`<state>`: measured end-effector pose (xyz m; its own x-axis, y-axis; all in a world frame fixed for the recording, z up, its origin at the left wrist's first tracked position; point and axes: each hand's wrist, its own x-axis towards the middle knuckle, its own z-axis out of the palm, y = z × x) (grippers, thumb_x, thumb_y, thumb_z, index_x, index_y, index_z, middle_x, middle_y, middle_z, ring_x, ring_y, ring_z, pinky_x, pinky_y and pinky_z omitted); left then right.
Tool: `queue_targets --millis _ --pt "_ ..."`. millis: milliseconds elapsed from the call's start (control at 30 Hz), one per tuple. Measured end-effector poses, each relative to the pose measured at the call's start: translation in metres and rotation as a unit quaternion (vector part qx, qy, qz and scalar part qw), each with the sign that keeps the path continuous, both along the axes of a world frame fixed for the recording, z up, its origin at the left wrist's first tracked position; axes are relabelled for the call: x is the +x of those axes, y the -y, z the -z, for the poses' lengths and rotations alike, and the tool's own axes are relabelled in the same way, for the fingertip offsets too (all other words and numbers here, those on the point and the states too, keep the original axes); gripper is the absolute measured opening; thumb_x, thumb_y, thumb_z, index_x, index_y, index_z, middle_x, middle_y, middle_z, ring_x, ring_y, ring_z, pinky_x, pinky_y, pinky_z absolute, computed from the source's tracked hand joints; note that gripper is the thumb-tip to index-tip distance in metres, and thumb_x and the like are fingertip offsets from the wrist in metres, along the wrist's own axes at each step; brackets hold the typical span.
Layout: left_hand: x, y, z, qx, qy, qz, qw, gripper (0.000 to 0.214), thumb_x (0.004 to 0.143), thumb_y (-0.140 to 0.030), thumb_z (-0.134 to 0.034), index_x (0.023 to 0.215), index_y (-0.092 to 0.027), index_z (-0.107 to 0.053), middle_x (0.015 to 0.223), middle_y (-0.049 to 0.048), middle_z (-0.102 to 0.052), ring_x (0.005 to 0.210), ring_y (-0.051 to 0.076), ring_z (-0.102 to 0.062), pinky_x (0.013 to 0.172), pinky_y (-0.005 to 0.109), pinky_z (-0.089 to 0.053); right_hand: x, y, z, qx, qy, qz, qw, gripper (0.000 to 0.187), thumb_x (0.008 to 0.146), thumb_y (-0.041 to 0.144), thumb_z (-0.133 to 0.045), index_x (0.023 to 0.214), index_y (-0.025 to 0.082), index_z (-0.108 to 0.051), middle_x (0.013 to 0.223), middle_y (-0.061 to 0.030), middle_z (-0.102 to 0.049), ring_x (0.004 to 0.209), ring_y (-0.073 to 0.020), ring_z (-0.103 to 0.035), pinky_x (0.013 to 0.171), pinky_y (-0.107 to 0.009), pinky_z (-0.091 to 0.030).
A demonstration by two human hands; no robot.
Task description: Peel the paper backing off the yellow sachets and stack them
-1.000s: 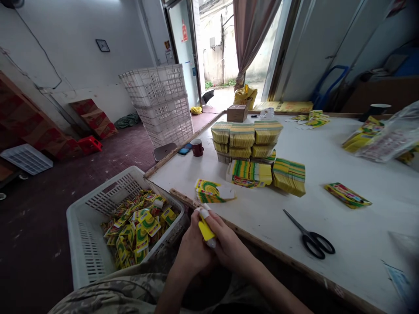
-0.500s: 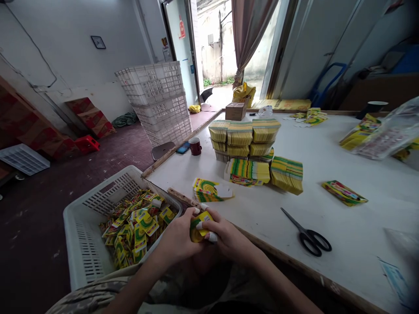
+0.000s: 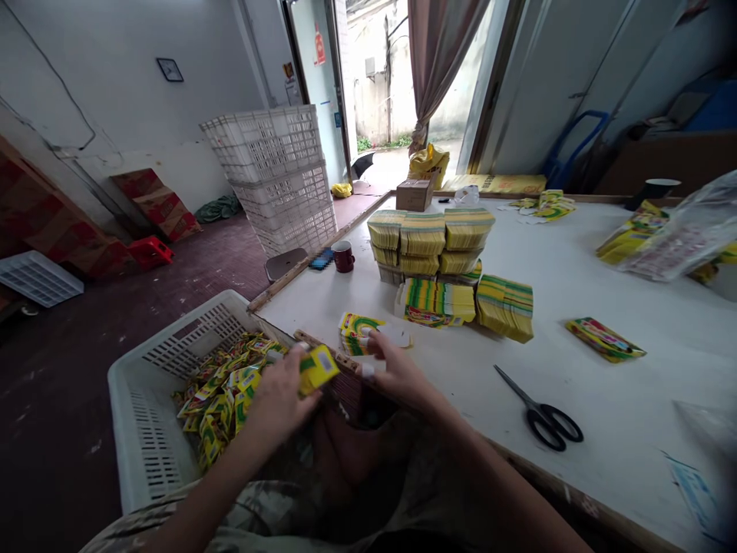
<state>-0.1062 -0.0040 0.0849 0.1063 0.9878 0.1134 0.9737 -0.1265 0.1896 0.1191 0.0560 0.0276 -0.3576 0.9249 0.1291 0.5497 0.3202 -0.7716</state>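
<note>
My left hand (image 3: 281, 392) grips a small yellow-and-green printed card packet (image 3: 318, 370) over the right rim of a white plastic crate (image 3: 123, 430). Similar packets (image 3: 213, 422) fill much of that crate. Tape-like white wraps cover some of my fingertips. At the table edge, my right hand (image 3: 394, 369) has its fingers apart, with the tips at a small fan of printed cards (image 3: 352, 332); whether they touch is unclear. Behind that fan stand bundled yellow-green cards (image 3: 429, 234), stacked in rows, with leaning bundles (image 3: 504, 307) in front.
Black scissors (image 3: 538, 411) lie on the white table (image 3: 461, 384), near a flat printed packet (image 3: 604, 339). A dark red mug (image 3: 344, 257) and a phone-like blurred item stand near the left edge. Stacked white crates (image 3: 276, 169) rise beyond. A clear plastic bag (image 3: 685, 230) is at right.
My hands have parted. The left one has carried the packet left toward the crate, while the right has let go of it and moved forward to the fan of cards.
</note>
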Motion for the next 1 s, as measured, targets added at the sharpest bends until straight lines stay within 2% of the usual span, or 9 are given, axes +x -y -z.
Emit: queue_targets --millis 100,267,367,467,567,700,833,900,1000 --pt "-0.027 -0.014 0.005 0.1 -0.124 -0.068 0.985 0.07 0.075 -0.03 -0.068 0.131 -0.004 -0.037 0.139 0.0262 -0.043 0.128 0.04 -0.04 0.104 0.052 -0.032 -0.002 -0.038 0.008 0.008 0.064 0.096 0.993 0.043 0.084 0.013 -0.057 0.126 0.009 -0.047 0.118 -0.02 -0.06 0.111 -0.03 -0.055 0.095 -0.043 -0.041" --pt "-0.024 -0.013 0.02 0.028 -0.11 0.022 0.993 0.069 0.076 -0.034 -0.067 0.133 -0.008 -0.04 0.138 0.02 -0.047 0.128 0.035 -0.042 0.106 0.048 -0.034 -0.016 -0.057 0.023 0.003 0.133 0.15 0.98 0.025 0.081 0.006 -0.058 0.106 0.013 -0.058 0.106 -0.0106 -0.062 0.105 -0.0272 -0.055 0.093 -0.046 -0.04" --pt "-0.015 -0.008 0.026 -0.009 -0.071 0.058 0.996 0.065 0.076 -0.032 -0.066 0.132 -0.01 -0.043 0.136 0.0185 -0.05 0.127 0.033 -0.044 0.105 0.048 -0.037 -0.018 -0.053 0.027 0.013 0.131 0.167 0.977 0.037 0.077 0.0 -0.055 0.111 0.013 -0.053 0.109 -0.0123 -0.059 0.106 -0.0276 -0.054 0.091 -0.044 -0.04" --pt "-0.009 -0.003 0.023 0.003 -0.039 0.09 0.995 0.06 0.077 -0.029 -0.064 0.131 -0.013 -0.044 0.135 0.0171 -0.05 0.127 0.031 -0.044 0.106 0.048 -0.037 -0.017 -0.047 0.023 0.027 0.096 0.168 0.981 0.051 0.072 -0.006 -0.051 0.119 0.012 -0.045 0.114 -0.0174 -0.056 0.109 -0.029 -0.053 0.09 -0.042 -0.041" --pt "0.002 0.003 0.013 0.042 -0.015 0.147 0.988 0.06 0.08 -0.031 -0.062 0.134 -0.016 -0.039 0.141 0.0154 -0.043 0.132 0.028 -0.039 0.108 0.045 -0.035 -0.018 -0.031 0.011 0.04 0.034 0.134 0.99 0.057 0.074 0.001 -0.052 0.127 0.014 -0.034 0.117 -0.0154 -0.054 0.107 -0.0256 -0.054 0.088 -0.038 -0.044" --pt "0.026 0.01 -0.006 0.088 -0.071 0.179 0.977 0.074 0.071 -0.03 -0.072 0.135 -0.017 -0.037 0.15 0.0159 -0.029 0.139 0.033 -0.024 0.114 0.051 -0.023 -0.024 0.007 -0.009 0.027 -0.048 0.003 0.998 0.067 0.067 0.008 -0.062 0.126 0.02 -0.033 0.088 0.0017 -0.058 0.073 -0.0143 -0.059 0.064 -0.023 -0.048" --pt "0.039 0.009 -0.017 -0.027 -0.13 0.138 0.981 0.052 0.07 -0.013 -0.06 0.122 -0.012 -0.051 0.118 0.0154 -0.058 0.112 0.033 -0.052 0.099 0.05 -0.041 -0.023 0.04 -0.019 -0.04 -0.18 -0.13 0.974 0.056 0.065 0.004 -0.06 0.115 0.022 -0.044 0.079 0.0059 -0.051 0.062 -0.0091 -0.05 0.052 -0.018 -0.04" --pt "0.041 0.009 -0.016 -0.083 -0.14 0.125 0.979 0.039 0.07 -0.008 -0.052 0.108 -0.012 -0.058 0.101 0.0127 -0.062 0.098 0.031 -0.058 0.087 0.046 -0.047 -0.021 0.047 -0.019 -0.049 -0.175 -0.126 0.975 0.05 0.062 0.002 -0.061 0.107 0.021 -0.049 0.078 0.0054 -0.05 0.063 -0.0097 -0.049 0.054 -0.019 -0.039" --pt "0.042 0.012 -0.01 -0.113 -0.136 0.114 0.978 0.035 0.071 -0.005 -0.045 0.101 -0.014 -0.06 0.098 0.0118 -0.063 0.097 0.03 -0.059 0.085 0.043 -0.047 -0.016 0.053 -0.017 -0.009 -0.115 -0.1 0.988 0.05 0.057 -0.003 -0.057 0.101 0.019 -0.055 0.083 0.0025 -0.052 0.069 -0.0116 -0.05 0.059 -0.021 -0.04"
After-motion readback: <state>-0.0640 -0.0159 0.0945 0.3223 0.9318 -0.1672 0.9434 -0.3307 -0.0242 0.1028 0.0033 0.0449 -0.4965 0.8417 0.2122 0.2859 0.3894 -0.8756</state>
